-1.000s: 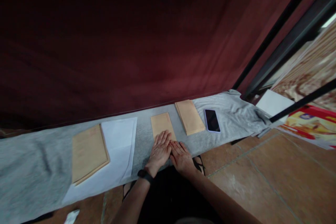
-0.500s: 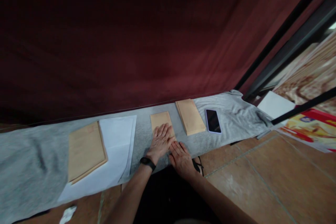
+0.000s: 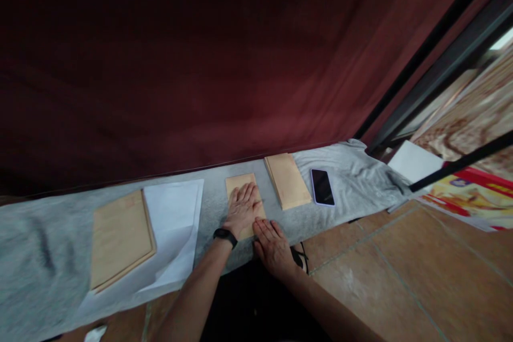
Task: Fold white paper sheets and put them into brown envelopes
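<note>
With left grip (image 3: 242,207) flat and spread, covering part of a brown paper (image 3: 239,179) on the grey worktop (image 3: 213,197), lower centre of the frame; with right grip (image 3: 274,248) flat, touching its lower right edge. Flanked by a brown stack (image 3: 288,181) and a phone (image 3: 322,187), right of centre.

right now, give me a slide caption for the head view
Two hands on brown paper, a brown stack and phone to the right.
</note>
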Demonstrator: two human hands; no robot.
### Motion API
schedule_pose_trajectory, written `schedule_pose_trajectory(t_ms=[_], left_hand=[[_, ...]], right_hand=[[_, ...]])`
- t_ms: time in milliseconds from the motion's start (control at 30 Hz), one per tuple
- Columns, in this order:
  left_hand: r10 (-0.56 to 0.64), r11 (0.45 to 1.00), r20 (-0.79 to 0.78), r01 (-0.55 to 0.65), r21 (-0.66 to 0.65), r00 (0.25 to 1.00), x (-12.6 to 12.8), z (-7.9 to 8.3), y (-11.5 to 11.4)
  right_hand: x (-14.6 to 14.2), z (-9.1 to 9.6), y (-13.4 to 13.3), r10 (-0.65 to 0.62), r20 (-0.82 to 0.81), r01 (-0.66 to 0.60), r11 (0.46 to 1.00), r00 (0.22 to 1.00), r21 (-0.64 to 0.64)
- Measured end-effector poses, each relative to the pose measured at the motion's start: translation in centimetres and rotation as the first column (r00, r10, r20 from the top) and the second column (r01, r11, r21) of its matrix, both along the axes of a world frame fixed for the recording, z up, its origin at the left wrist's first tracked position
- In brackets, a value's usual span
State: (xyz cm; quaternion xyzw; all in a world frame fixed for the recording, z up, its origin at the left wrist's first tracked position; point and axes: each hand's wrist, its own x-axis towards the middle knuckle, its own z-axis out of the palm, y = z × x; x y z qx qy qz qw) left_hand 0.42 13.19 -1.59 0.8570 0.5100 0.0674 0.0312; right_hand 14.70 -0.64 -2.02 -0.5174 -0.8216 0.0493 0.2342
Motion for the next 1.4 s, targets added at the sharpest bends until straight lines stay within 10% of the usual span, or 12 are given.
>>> schedule_pose_trajectory(t_ms=[800, 1100, 1400], left_hand=[[0.143, 0.988, -0.019, -0.143, -0.053, 0.990, 0.5, 0.4, 3.5], [0.114, 0.992, 0.047, -0.116, 0.053, 0.992, -2.3, -1.0, -6.2], [0.339, 0.922, 0.324, -0.381, 0.073, 0.883, -3.9, -1.7, -13.2]], right_hand=[[-0.4, -0.8, 0.2, -0.015, -0.054, 0.015, 1.000, 0.998, 0.002], [-0.6, -0.9, 0.1, -0.026, -0.066, 0.028, 0.999, 0.998, 0.036], [-0.4, -0.7, 1.0, -0.168, -0.133, 0.171, 0.985, 0.977, 0.008]])
